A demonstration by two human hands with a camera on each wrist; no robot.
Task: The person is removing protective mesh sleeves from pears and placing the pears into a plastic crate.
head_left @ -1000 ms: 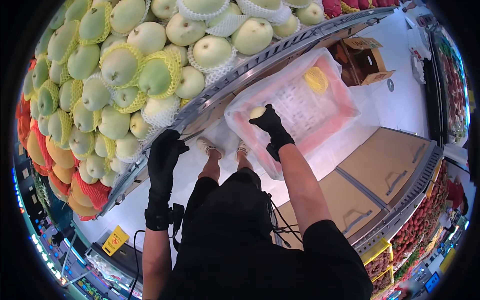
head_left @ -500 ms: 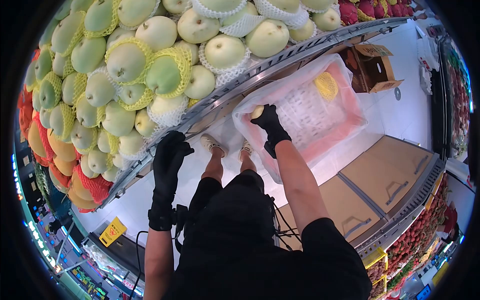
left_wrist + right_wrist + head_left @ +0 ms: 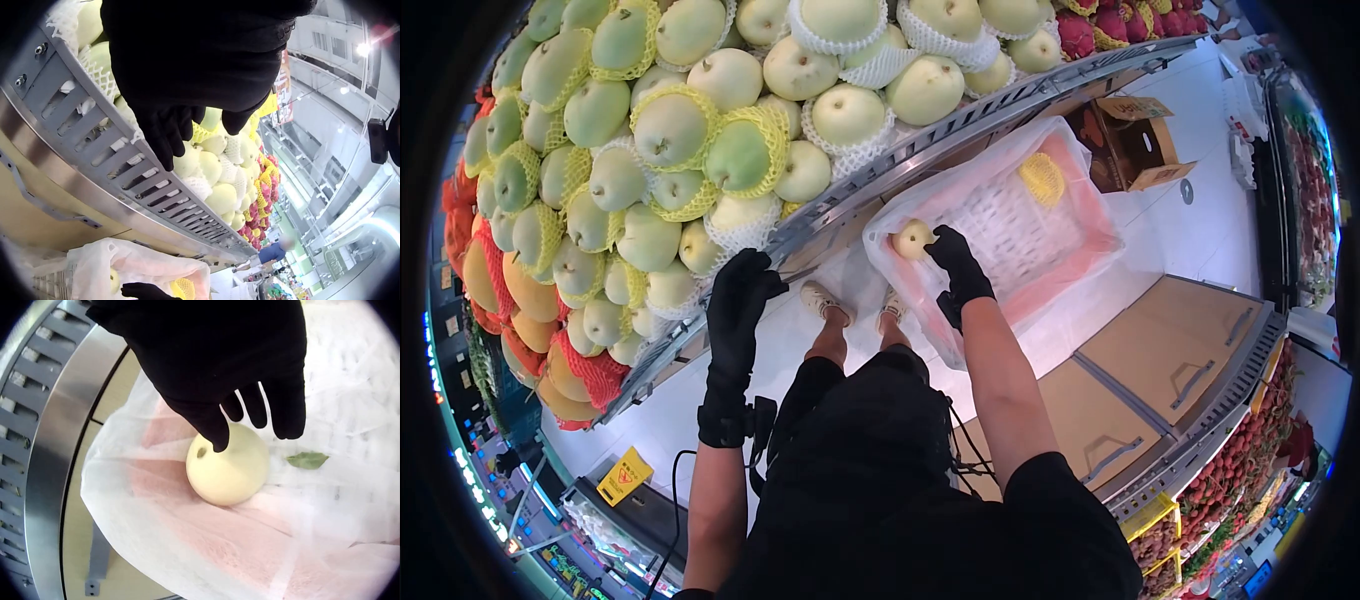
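Observation:
A pale yellow-green melon (image 3: 913, 240) (image 3: 228, 467) lies in the near left corner of a pink crate (image 3: 1040, 285) lined with white film. My gloved right hand (image 3: 962, 268) (image 3: 219, 362) is just over it, fingers spread and loosely bent; the thumb tip overlaps the melon in the right wrist view, and whether it touches cannot be told. Beside the melon lies a green leaf (image 3: 307, 460). My gloved left hand (image 3: 738, 310) (image 3: 194, 69) hangs relaxed at the display's slatted edge (image 3: 134, 172), near the piled melons (image 3: 648, 240), holding nothing.
A yellow foam net (image 3: 1041, 180) lies at the crate's far end. Behind the crate stands an open cardboard box (image 3: 1148, 150). Cabinets (image 3: 1165, 350) stand at the right, with red fruit (image 3: 1235, 440) beyond. A yellow sign (image 3: 624, 476) is at the lower left.
My right hand has loosened from the melon and moved slightly right of it, leaving it uncovered in the crate's corner. The left hand stays by the display edge.

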